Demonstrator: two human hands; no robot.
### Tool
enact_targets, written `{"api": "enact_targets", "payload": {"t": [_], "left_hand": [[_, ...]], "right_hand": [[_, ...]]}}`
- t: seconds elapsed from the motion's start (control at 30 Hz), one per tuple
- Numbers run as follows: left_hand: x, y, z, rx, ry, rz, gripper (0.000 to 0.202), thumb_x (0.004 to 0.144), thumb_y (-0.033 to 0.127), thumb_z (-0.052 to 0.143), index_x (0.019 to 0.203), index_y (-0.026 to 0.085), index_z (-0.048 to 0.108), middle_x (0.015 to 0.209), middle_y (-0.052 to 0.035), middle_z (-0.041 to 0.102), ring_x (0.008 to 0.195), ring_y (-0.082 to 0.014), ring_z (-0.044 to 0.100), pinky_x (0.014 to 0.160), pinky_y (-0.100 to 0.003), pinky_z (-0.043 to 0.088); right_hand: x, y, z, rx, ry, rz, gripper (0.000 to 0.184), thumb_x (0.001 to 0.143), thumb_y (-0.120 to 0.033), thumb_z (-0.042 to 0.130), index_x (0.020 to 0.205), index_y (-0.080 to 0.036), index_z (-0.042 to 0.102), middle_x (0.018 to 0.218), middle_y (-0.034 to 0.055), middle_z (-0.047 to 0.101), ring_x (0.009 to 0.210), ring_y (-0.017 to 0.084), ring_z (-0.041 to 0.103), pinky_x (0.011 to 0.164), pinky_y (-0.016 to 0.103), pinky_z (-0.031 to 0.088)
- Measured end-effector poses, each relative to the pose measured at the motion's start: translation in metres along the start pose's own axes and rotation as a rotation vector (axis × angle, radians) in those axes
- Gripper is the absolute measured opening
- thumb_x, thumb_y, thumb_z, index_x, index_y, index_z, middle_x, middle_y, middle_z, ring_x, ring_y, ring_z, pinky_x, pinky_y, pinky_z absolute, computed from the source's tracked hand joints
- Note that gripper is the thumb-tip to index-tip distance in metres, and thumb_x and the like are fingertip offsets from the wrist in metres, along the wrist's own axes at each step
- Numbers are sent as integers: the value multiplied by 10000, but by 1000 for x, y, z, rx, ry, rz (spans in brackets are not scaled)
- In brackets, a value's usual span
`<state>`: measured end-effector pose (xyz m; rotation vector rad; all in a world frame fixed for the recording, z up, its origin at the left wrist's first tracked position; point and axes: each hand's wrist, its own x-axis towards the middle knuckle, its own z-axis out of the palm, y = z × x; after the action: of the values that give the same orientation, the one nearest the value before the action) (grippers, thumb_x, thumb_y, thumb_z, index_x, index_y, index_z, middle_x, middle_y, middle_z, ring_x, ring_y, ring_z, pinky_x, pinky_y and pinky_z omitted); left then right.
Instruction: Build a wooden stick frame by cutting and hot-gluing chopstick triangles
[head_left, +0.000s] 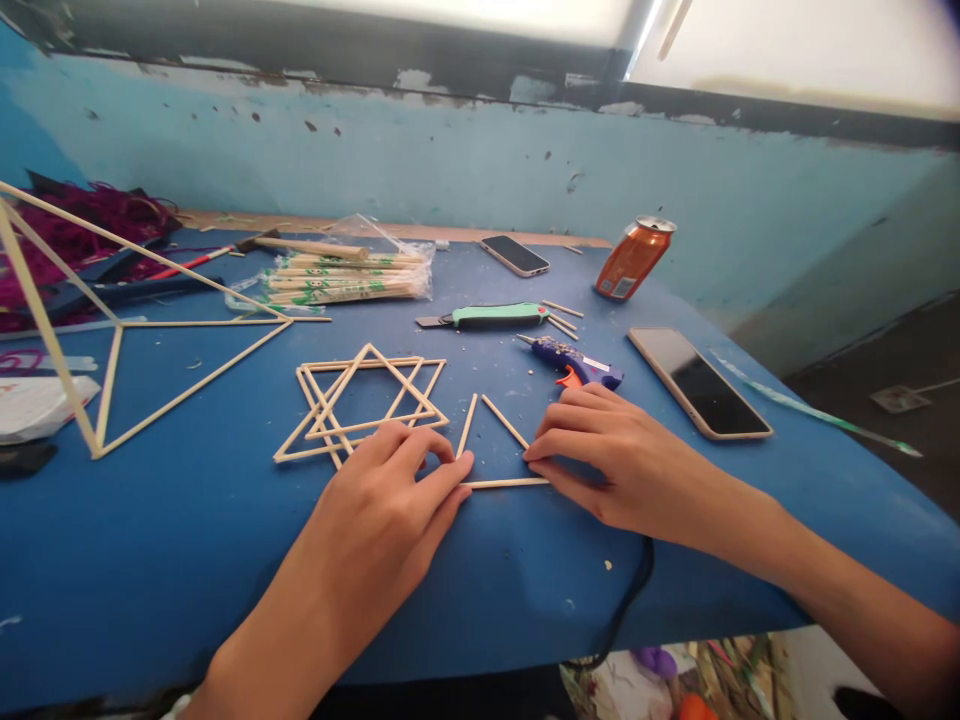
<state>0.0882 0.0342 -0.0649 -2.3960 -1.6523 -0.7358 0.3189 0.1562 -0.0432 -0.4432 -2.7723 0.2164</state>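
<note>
Three thin wooden sticks lie on the blue table in a triangle: a left slanted stick, a right slanted stick and a bottom stick. At the top, the two slanted ones stand slightly apart. My left hand has its fingers closed at the lower left corner, on the ends of the left and bottom sticks. With thumb and fingers together, my right hand grips the lower end of the right slanted stick; its fingers partly hide that corner. A star-shaped stick frame lies just beyond my left hand.
Beyond my right hand are a glue gun, a green cutter knife, a phone and a tilted orange can. Farther back lie another phone and packaged sticks. A large stick frame stands left.
</note>
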Motion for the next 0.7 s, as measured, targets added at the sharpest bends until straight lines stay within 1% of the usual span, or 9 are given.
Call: {"api": "enact_targets", "payload": {"t": [0.13, 0.23, 0.3, 0.4, 0.5, 0.53, 0.6, 0.7], "left_hand": [[2, 0, -1, 7, 3, 37, 210, 984, 176, 547, 1099, 190, 721, 1000, -57, 678, 973, -239, 588, 865, -430, 545], [3, 0, -3, -2, 22, 26, 169, 966, 185, 586, 1056, 200, 728, 1013, -53, 692, 979, -239, 596, 877, -432, 545], [2, 0, -4, -21, 36, 0, 168, 951, 202, 618, 1078, 207, 726, 1077, -57, 700, 1025, -242, 603, 914, -435, 543], [1, 0, -3, -29, 43, -10, 203, 948, 216, 626, 1127, 207, 721, 1195, -62, 701, 1114, -256, 604, 967, -449, 536], [0, 1, 0, -27, 45, 5, 192, 963, 227, 602, 1105, 201, 730, 1219, -58, 712, 1118, -260, 614, 978, -460, 540], [-1, 1, 1, -26, 49, 9, 190, 967, 225, 594, 1094, 198, 732, 1215, -58, 717, 1107, -259, 618, 978, -462, 541], [-2, 3, 3, -21, 60, 11, 185, 970, 216, 587, 1079, 191, 735, 1215, -59, 724, 1087, -259, 625, 976, -469, 543], [-2, 5, 4, -20, 69, 7, 165, 966, 200, 593, 1048, 186, 735, 1229, -48, 728, 1067, -254, 629, 969, -465, 546]], "right_hand": [[0, -1, 1, 15, 4, 2, 172, 998, -218, 545, 927, -194, 700, 866, 44, 656, 835, 176, 566, 957, 404, 398], [0, -1, -2, 25, 5, 5, 169, 1003, -226, 539, 940, -194, 692, 876, 46, 657, 843, 178, 569, 970, 415, 400], [-2, -1, -6, 46, 11, 9, 166, 1008, -213, 523, 971, -190, 683, 891, 49, 660, 853, 176, 570, 969, 414, 409], [-7, 1, -12, 68, 60, 21, 160, 993, -164, 515, 1026, -181, 671, 919, 57, 661, 898, 181, 569, 943, 400, 437], [-15, 2, -13, 42, 96, -16, 149, 966, -148, 550, 1030, -195, 676, 955, 55, 666, 960, 189, 564, 989, 419, 437], [-17, 2, -13, 27, 93, -39, 151, 958, -147, 560, 1031, -203, 680, 974, 51, 668, 977, 189, 566, 1030, 441, 421], [-20, 2, -11, -4, 75, -76, 167, 950, -146, 567, 1044, -216, 686, 1014, 42, 669, 1012, 188, 571, 1123, 497, 351], [-22, 3, -10, -35, 56, -78, 170, 947, -167, 578, 1058, -226, 692, 1045, 33, 670, 1064, 192, 572, 1202, 553, 239]]}}
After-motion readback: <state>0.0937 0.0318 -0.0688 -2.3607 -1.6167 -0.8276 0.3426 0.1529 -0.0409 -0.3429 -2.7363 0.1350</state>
